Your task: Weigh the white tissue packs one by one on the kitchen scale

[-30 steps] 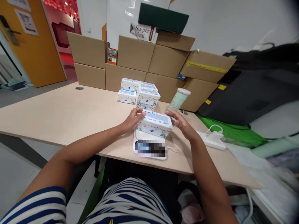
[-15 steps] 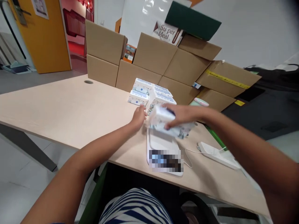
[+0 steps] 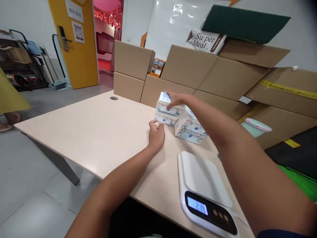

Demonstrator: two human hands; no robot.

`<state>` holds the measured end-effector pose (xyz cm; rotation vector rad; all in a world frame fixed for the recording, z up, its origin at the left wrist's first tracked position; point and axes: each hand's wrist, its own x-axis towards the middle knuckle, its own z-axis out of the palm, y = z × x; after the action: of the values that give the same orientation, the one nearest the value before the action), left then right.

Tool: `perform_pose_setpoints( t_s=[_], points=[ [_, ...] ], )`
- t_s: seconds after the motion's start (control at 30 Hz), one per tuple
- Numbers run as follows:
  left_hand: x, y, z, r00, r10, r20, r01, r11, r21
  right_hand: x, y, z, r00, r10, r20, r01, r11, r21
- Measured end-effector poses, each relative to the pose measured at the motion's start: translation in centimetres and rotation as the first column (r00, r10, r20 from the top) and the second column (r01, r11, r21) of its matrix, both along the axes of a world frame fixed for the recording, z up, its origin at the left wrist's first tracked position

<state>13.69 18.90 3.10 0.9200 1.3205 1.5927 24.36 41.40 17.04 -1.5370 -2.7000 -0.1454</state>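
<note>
My right hand (image 3: 178, 98) reaches across the table and grips a white, blue-printed tissue box (image 3: 166, 105), holding it on top of the stack of similar boxes (image 3: 189, 129). My left hand (image 3: 156, 135) rests on the tabletop just in front of that stack, fingers loosely curled with nothing in them. A white kitchen scale (image 3: 205, 180) sits near the front edge with nothing on its platform; its display is lit.
Brown cardboard boxes (image 3: 188, 67) line the back of the beige table (image 3: 99, 125). A mint cup with a pink lid (image 3: 255, 127) stands at the right behind my arm. A yellow door (image 3: 79, 46) and grey floor lie to the left.
My right hand lifted the tissue box off the scale and carried it back onto the stack. The left hand let go and settled on the table. The view swung left.
</note>
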Motion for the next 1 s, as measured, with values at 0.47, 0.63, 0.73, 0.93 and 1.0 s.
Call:
perform_pose_setpoints(
  t_s=[0.47,0.63,0.73,0.93,1.0],
  points=[
    [-0.4,-0.7,-0.7,0.977,-0.052,-0.207,0.069,0.995,0.078,1.0,-1.9,-2.2,0.967,0.011,0.254,-0.086,0.954,0.287],
    [-0.3,-1.7,-1.3,0.934,-0.153,-0.322,0.167,0.986,0.014,7.6,-8.9,-3.7,0.944,0.267,-0.195,-0.138,0.853,0.503],
    [0.4,-2.0,-2.3,0.868,-0.268,-0.418,0.271,0.961,-0.054,13.8,-14.2,-8.0,0.789,0.334,-0.515,0.054,0.798,0.6],
    [4.5,2.7,-2.0,0.814,-0.119,-0.568,0.218,0.97,0.109,19.4,-15.9,-15.3,0.265,-0.129,-0.955,0.426,0.905,-0.004],
    [6.5,4.6,-0.8,0.808,-0.068,-0.586,0.213,0.96,0.182,19.1,-15.0,-15.5,0.38,-0.185,-0.907,0.362,0.931,-0.038]
  ],
)
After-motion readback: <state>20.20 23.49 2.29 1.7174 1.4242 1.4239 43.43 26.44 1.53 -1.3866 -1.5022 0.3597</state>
